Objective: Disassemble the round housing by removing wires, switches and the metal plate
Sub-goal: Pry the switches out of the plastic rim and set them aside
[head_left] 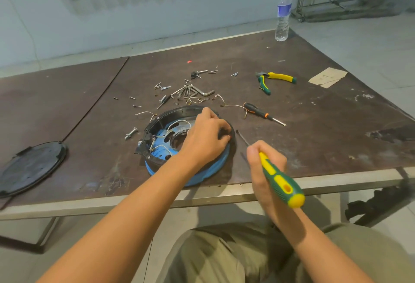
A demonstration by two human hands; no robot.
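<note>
So the left grip (208,135) is being reached in from the lower left of the frame, with the forearm stretched across the round housing (208,175). Its fingers are being curled down over the housing's right-hand rim. Something small and red is showing at the fingertips, but what exactly is being pinched there can't be told.

The right grip (266,166) is being held up just right of the housing, lower centre-right, clenched around a green and yellow screwdriver (280,181). The handle is being pointed back toward the bottom of the frame and the dark shaft up and to the left. Its tip is hanging near the housing's right edge, and whether it's touching can't be told.

The housing itself is sitting dead centre on the tabletop (314,125), close to the near edge, open side up. Inside it, a metal plate (162,135) with cut-out holes is lying flat, and thin white wires (177,122) are being looped over it.

Above the housing, loose screws (161,86) and hex keys (199,91) are lying scattered about. A smaller black screwdriver (258,112) is lying to its upper right, with pliers (277,78) further up. A water bottle (283,13) is standing at the far edge, and a black round lid (31,166) is lying at the far left.
</note>
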